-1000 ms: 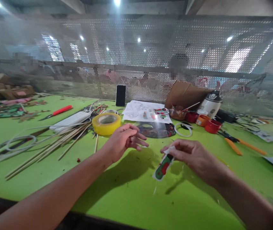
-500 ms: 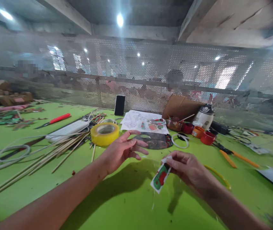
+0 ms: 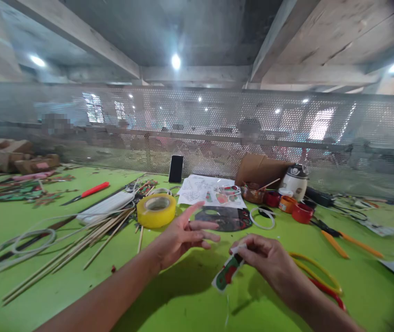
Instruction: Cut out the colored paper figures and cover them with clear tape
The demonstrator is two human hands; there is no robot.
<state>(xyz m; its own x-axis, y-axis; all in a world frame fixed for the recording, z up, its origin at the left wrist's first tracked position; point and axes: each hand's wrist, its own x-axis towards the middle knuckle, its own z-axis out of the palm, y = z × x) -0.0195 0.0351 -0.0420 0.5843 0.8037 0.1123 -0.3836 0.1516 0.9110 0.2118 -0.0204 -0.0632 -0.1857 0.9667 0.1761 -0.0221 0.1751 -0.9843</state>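
Between the thumb and fingers of my right hand [image 3: 264,258] is a small paper cutout [image 3: 223,278], painted green and red with a white border. It hangs tilted above the green table [image 3: 183,306], and a thin pale strand shows below it. My left hand [image 3: 179,240] is raised to the left of the cutout, fingers spread, holding nothing. Just behind my left hand stands a yellow roll of tape [image 3: 147,216]. A dark patterned sheet [image 3: 224,221] lies beyond both hands, below white sheets with drawings [image 3: 197,189].
Bamboo sticks [image 3: 75,246], a white power strip [image 3: 105,207] and a red-handled tool [image 3: 95,189] lie left. Right are paint jars [image 3: 302,213], a bottle [image 3: 294,182], orange-handled pliers [image 3: 361,244] and a yellow ring [image 3: 321,272]. A phone [image 3: 176,169] stands before the mesh screen [image 3: 207,152].
The view has tilted up, so the table sits lower. My left hand's fingers have shifted, the index finger now pointing up more. My right hand keeps the cutout, which is turned slightly.
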